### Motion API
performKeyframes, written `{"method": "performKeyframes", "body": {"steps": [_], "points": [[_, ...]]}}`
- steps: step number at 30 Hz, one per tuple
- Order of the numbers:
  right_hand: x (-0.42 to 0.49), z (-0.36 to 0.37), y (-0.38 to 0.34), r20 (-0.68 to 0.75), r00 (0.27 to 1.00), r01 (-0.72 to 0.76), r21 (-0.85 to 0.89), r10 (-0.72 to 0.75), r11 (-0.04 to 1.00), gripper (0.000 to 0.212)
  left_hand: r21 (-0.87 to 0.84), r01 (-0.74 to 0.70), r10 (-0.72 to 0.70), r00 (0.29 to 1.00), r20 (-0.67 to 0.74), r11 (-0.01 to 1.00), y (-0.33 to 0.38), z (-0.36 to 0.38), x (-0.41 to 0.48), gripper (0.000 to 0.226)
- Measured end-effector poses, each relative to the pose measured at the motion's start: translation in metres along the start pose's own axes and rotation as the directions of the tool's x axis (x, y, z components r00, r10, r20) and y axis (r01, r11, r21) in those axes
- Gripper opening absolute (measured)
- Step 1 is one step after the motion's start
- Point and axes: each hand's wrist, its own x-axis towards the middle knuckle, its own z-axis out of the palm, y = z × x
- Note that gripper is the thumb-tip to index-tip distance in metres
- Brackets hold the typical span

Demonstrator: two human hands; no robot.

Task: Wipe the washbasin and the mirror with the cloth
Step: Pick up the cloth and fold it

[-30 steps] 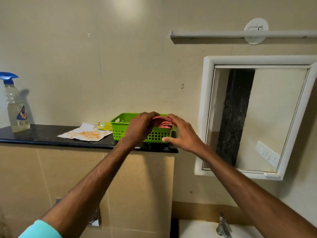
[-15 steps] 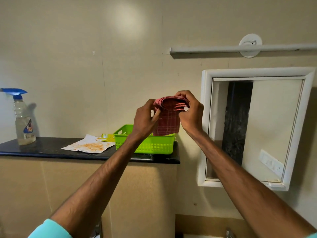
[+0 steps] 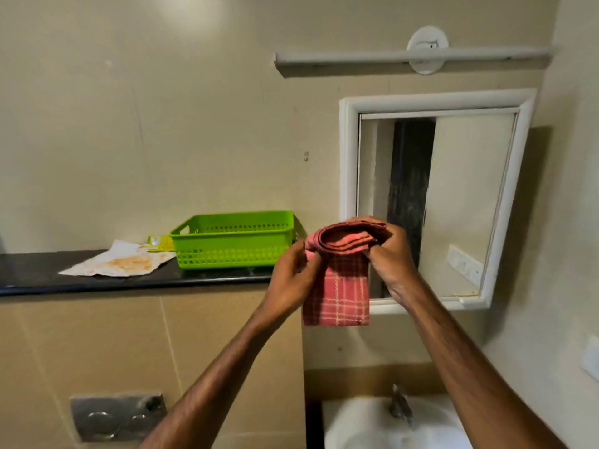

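A folded red checked cloth [image 3: 337, 286] hangs in the air between both hands, just left of the mirror's lower left corner. My left hand [image 3: 291, 280] pinches its left top edge and my right hand [image 3: 392, 257] grips its right top folds. The white-framed mirror [image 3: 466, 202] is on the wall to the right, behind my right hand. The white washbasin [image 3: 363, 426] with a metal tap [image 3: 400, 405] shows at the bottom, partly hidden by my right forearm.
A green plastic basket [image 3: 233, 241] stands on the black shelf [image 3: 39, 277], with a stained paper [image 3: 120, 262] and a yellow packet [image 3: 158, 243] to its left. A metal flush plate [image 3: 118, 416] sits low on the tiled wall. A tube light [image 3: 411, 58] hangs above the mirror.
Both hands lifted the cloth out of the green basket, then brought it right and down in front of the mirror's corner. The view tilted down, showing the basin; the spray bottle left the frame.
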Motion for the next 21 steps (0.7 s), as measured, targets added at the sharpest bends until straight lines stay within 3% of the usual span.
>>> {"method": "performKeyframes", "body": {"steps": [3, 8, 11, 17, 21], "points": [[-0.035, -0.020, 0.034, -0.009, 0.997, -0.079, -0.043, 0.079, 0.996, 0.030, -0.156, 0.304, -0.247, 0.920, 0.305, 0.940, -0.023, 0.021, -0.043, 0.027], [-0.090, -0.039, 0.075, 0.096, 0.994, -0.036, -0.113, 0.047, 0.993, 0.044, -0.182, 0.465, -0.381, 0.852, 0.359, 0.867, -0.062, 0.047, -0.077, 0.025], [-0.122, -0.043, 0.096, 0.197, 0.980, 0.009, -0.127, 0.017, 0.992, 0.061, -0.227, 0.480, -0.388, 0.852, 0.352, 0.847, -0.074, 0.052, -0.081, 0.027], [-0.184, -0.057, 0.129, 0.234, 0.959, -0.129, -0.135, 0.158, 0.982, 0.027, -0.195, 0.521, -0.392, 0.798, 0.458, 0.831, -0.086, 0.051, -0.094, 0.027], [-0.203, -0.078, 0.145, 0.421, 0.856, -0.195, -0.272, 0.299, 0.942, 0.032, -0.146, 0.531, -0.385, 0.753, 0.534, 0.835, -0.098, 0.044, -0.104, 0.025]]}}
